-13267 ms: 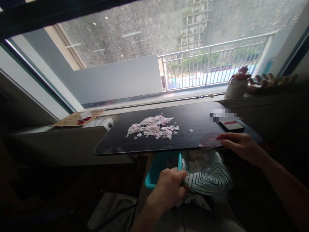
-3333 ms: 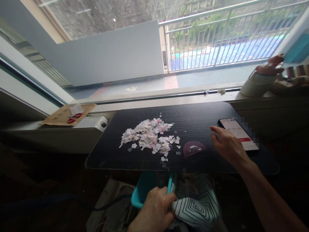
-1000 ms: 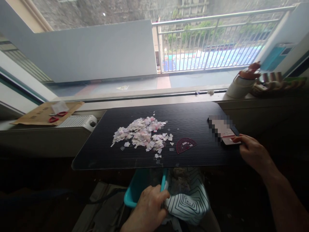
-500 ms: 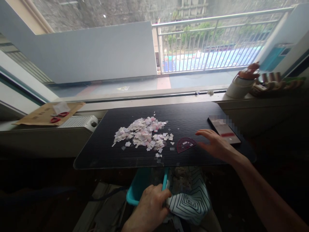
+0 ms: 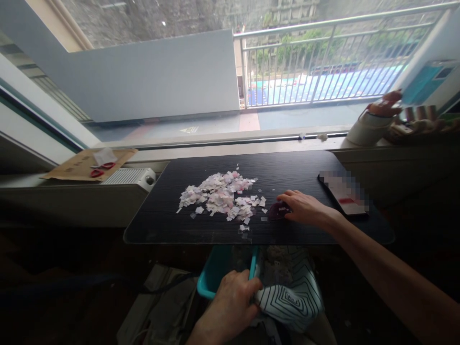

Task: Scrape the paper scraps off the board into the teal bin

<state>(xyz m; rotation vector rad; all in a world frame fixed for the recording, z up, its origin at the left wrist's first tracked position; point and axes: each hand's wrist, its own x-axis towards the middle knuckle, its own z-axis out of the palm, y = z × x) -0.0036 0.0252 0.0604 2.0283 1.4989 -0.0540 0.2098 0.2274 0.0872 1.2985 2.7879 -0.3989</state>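
Observation:
My right hand point(image 5: 305, 207) is at the right end of a purple half-round protractor point(image 5: 276, 211) on the black tabletop. Its fingers and thumb close round that end and hide part of it; a few paper bits show on the protractor. Left of it lies a loose heap of small white and pinkish paper scraps point(image 5: 221, 194). Below the table's front edge, my left hand point(image 5: 235, 297) is closed on a pale cloth with black line patterns point(image 5: 287, 299). That hand is beside the rim of a turquoise bin point(image 5: 208, 282). Paper scraps also lie on the cloth.
A phone point(image 5: 350, 199), partly blurred out, lies at the right of the black table point(image 5: 161, 230). Red-handled scissors point(image 5: 102, 170) rest on a brown envelope point(image 5: 61, 167) by the window, near a white radiator point(image 5: 131, 176). A white container point(image 5: 362, 128) stands on the right sill.
My right hand has moved left and down onto the protractor, its fingers drawing in. My left hand keeps its hold on the cloth. The whole view has shifted slightly.

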